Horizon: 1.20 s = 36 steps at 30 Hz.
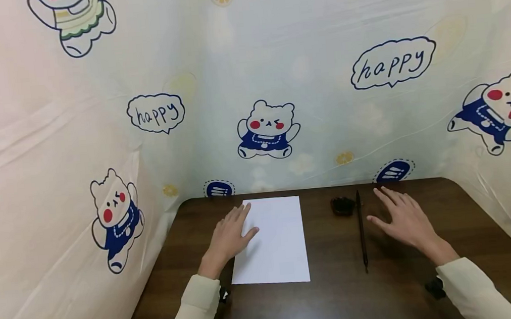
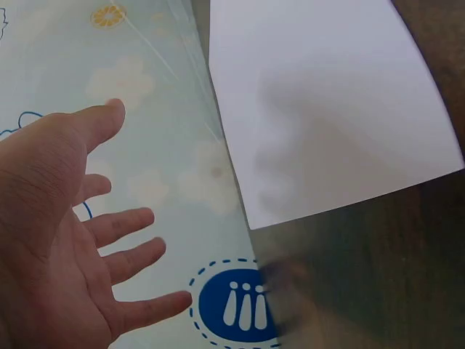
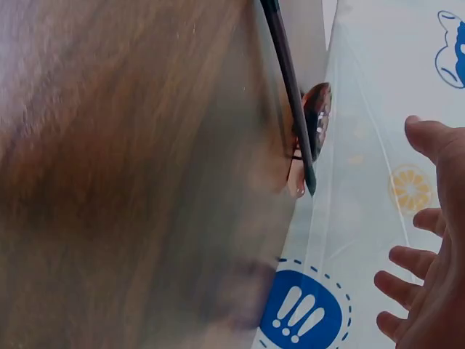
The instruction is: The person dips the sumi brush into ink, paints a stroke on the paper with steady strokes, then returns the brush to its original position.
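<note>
A blank white sheet of paper [image 1: 275,241] lies on the table. My left hand [image 1: 231,236] hovers at its left edge, fingers spread and thumb over the sheet. In the left wrist view, this hand [image 2: 80,225] holds nothing, and a soft shadow falls on the paper [image 2: 334,109]. A slim dark stick with a tapered tip, like a writing brush [image 1: 362,241], lies lengthwise to the right of the paper. Beside its far end sits a small, glossy, dark dish-like object [image 1: 342,206]. To the right of the brush, my right hand [image 1: 404,220] is held with fingers spread, holding nothing.
The dark wooden table [image 1: 336,304] has rounded far corners. A pale printed curtain [image 1: 325,123] with bears and lettering hangs close behind the table and along both sides. A dark band sits at each wrist, by the light sleeves [image 1: 471,282].
</note>
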Available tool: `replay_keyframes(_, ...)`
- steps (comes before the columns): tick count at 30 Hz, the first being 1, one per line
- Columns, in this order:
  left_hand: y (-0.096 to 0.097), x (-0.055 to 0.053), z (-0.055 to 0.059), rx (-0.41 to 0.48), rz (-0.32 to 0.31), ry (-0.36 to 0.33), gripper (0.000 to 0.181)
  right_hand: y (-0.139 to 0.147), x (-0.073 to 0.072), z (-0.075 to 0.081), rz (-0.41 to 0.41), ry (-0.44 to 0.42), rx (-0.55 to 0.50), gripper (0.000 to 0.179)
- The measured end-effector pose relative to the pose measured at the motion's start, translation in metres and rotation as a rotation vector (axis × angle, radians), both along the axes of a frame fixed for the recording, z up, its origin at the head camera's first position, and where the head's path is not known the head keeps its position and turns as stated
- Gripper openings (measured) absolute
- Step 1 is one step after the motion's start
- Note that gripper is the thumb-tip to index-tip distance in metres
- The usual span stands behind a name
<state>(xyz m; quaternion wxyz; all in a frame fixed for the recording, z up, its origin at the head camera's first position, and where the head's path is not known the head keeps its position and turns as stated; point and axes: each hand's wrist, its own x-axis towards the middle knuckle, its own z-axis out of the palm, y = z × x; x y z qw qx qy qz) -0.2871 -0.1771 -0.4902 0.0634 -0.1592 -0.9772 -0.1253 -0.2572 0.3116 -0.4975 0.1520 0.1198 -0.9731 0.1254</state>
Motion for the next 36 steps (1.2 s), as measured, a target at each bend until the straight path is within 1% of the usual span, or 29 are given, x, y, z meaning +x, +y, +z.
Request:
replay_keyframes(3,-0.001,0.005,-0.005,0.012,-0.007,0.011,0.076,-0.004,0.005,-0.002,0.012,-0.002,-0.002,0.084)
replay_keyframes(6,-0.002,0.008,-0.008,0.022,-0.013,0.04,0.072,-0.008,0.009,-0.003,0.028,0.01,-0.008,0.079)
replay_keyframes(13,-0.003,0.015,-0.01,0.014,-0.035,0.079,0.061,-0.016,0.016,-0.006,0.069,0.033,-0.012,0.068)
replay_keyframes(17,-0.003,0.02,-0.013,0.013,-0.05,0.122,0.054,-0.021,0.021,-0.011,0.109,0.071,-0.006,0.064)
replay_keyframes(21,-0.003,0.024,-0.016,-0.001,-0.054,0.141,0.049,-0.026,0.026,-0.016,0.134,0.103,0.001,0.06)
replay_keyframes(25,-0.004,0.03,-0.018,-0.008,-0.062,0.115,0.047,-0.03,0.029,-0.021,0.145,0.087,0.008,0.054)
replay_keyframes(30,-0.01,0.036,-0.023,-0.022,-0.06,0.058,0.049,-0.034,0.03,-0.027,0.181,0.068,0.013,0.049)
replay_keyframes(33,-0.014,0.038,-0.026,-0.038,-0.062,0.031,0.048,-0.036,0.031,-0.03,0.208,0.059,0.002,0.048)
replay_keyframes(36,-0.017,0.039,-0.029,-0.045,-0.073,-0.016,0.049,-0.036,0.032,-0.034,0.229,0.046,-0.011,0.047)
